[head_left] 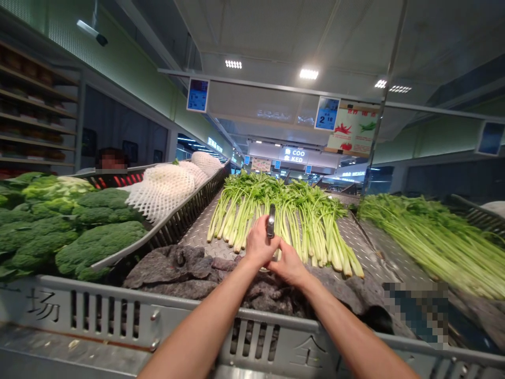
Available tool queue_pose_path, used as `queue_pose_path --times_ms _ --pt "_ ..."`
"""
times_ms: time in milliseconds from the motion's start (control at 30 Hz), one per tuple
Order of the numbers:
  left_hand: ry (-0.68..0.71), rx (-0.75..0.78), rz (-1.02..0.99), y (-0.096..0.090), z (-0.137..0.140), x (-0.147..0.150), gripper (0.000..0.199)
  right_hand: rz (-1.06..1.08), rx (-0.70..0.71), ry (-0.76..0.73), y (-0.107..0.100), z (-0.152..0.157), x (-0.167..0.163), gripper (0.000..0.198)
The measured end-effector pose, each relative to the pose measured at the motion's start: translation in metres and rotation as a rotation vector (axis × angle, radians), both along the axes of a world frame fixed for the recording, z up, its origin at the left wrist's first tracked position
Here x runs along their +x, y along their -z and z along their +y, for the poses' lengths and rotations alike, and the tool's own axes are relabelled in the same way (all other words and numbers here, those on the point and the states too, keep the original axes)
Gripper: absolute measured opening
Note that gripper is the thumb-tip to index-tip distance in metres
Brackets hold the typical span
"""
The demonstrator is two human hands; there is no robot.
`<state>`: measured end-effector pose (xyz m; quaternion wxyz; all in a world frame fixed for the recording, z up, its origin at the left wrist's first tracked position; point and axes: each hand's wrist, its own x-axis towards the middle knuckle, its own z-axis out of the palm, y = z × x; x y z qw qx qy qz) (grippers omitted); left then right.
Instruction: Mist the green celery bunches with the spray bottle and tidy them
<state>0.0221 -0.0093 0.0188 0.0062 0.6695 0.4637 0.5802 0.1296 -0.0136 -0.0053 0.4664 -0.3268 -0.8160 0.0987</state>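
My left hand (pixel 259 243) is closed around a narrow dark tool (pixel 271 221) with a shiny curved part, which sticks up past the fingers; its exact kind cannot be made out. Against it, slightly lower and to the right, is my right hand (pixel 290 264), fingers curled in toward the left hand; what they pinch is hidden. Just beyond both hands, a row of celery bunches (pixel 292 216) lies on a sloped metal tread plate (pixel 193 231), leaves away from me and cut stalk ends toward me. Crumpled grey-brown felt cloth (pixel 173 271) lies beneath my wrists.
A grey slotted front rail (pixel 189 310) runs below my forearms. On the left, a black slatted divider (pixel 173 223) separates broccoli (pixel 100 237) and produce in white foam nets (pixel 165 184). A mirror panel (pixel 434 179) on the right reflects celery. Price signs (pixel 326 113) hang above.
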Motion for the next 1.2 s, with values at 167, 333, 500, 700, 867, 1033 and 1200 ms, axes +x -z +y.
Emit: queue_pose_path --times_ms 167,333,500,700,867,1033,1200 --pt "0.066 0.017 0.027 -0.003 -0.001 0.017 0.046 0.033 -0.01 0.041 -0.003 -0.008 0.017 0.046" --pt "0.085 0.036 0.044 -0.011 -0.011 0.038 0.044 0.094 -0.003 0.081 -0.005 -0.021 0.034 0.046" --pt "0.11 0.03 0.057 -0.011 -0.021 0.058 0.045 0.116 -0.023 0.14 0.0 -0.032 0.053 0.047" --pt "0.132 -0.009 0.039 -0.015 -0.035 0.076 0.045 0.127 -0.041 0.204 0.0 -0.043 0.071 0.044" --pt "0.15 -0.012 0.022 -0.019 -0.045 0.085 0.046 0.161 -0.046 0.187 -0.003 -0.053 0.08 0.05" --pt "0.191 -0.011 0.043 -0.023 -0.054 0.097 0.041 0.202 -0.062 0.205 0.001 -0.06 0.093 0.051" --pt "0.213 -0.026 0.096 -0.027 -0.059 0.111 0.038 0.295 -0.088 0.219 0.006 -0.063 0.104 0.055"
